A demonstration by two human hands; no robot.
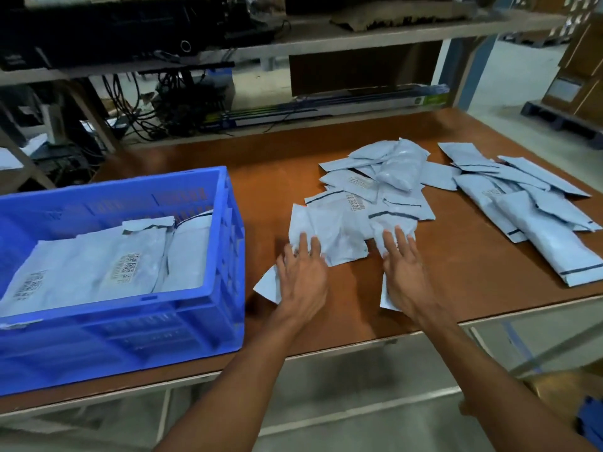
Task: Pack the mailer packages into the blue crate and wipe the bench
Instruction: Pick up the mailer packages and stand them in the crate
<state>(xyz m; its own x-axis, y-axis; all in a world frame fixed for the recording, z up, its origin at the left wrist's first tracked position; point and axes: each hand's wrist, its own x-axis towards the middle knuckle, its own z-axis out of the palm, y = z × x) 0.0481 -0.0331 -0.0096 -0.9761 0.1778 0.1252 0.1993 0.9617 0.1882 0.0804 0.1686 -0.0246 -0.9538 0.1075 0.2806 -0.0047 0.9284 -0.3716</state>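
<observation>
A blue crate point(208, 308) stands on the left of the brown bench point(359, 288) with several pale mailer packages point(98, 262) lying inside. A loose pile of mailers point(368, 197) covers the bench middle, and a second pile point(535, 210) lies to the right. My left hand point(301, 275) rests flat, fingers straight, on the nearest left mailer point(329, 236). My right hand point(404, 272) lies flat on another mailer point(390, 231) at the pile's front edge. Parts of both mailers are hidden under my palms.
A shelf unit point(293, 40) with cables and dark equipment rises behind the bench. A long boxed item point(326, 109) lies along the bench's back edge. Cardboard boxes on a pallet point(574, 76) stand at the far right. The bench front edge runs just below my wrists.
</observation>
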